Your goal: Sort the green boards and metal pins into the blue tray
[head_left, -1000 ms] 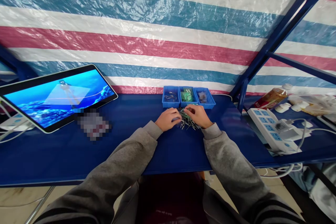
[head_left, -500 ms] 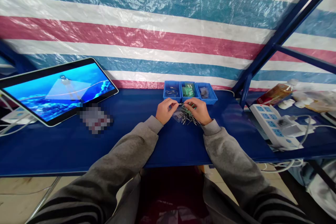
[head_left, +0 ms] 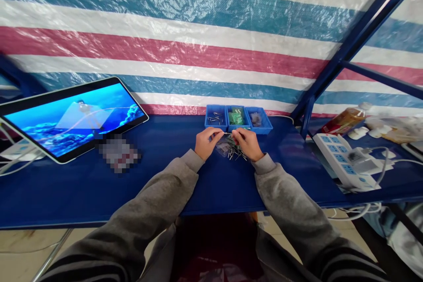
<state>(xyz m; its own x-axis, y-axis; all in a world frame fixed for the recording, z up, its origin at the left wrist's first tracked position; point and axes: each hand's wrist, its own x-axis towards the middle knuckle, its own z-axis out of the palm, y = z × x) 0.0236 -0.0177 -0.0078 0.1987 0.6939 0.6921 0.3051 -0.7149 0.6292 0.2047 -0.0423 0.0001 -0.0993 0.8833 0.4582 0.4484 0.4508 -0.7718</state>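
Observation:
My left hand [head_left: 205, 143] and my right hand [head_left: 250, 143] face each other over the table, both pinched. A thin metal rod [head_left: 228, 133] spans the small gap between their fingertips; its exact kind is too small to make out. Below the fingers lies a loose pile of dark and silvery metal rods [head_left: 235, 153], partly covered by my right hand. A clear plastic bag [head_left: 222, 148] lies beside the pile, near my left fingers. Just beyond my hands stand three joined blue bins: the left bin [head_left: 216, 126] has a few metal rods, the middle bin [head_left: 246, 120] green pieces, the right bin [head_left: 262, 131] greyish, translucent pieces.
A tablet-like screen [head_left: 82, 114] leans at the left of the blue table [head_left: 158, 176], with a blurred-out item before it. To the right are a power strip [head_left: 342, 158] with plugs and cables, a drink bottle [head_left: 346, 119] and a blue metal frame [head_left: 350, 44].
The view has tilted slightly, so the table sits a little lower. My right fingertips have shifted slightly along the rod, showing more of it; both hands stay pinched.

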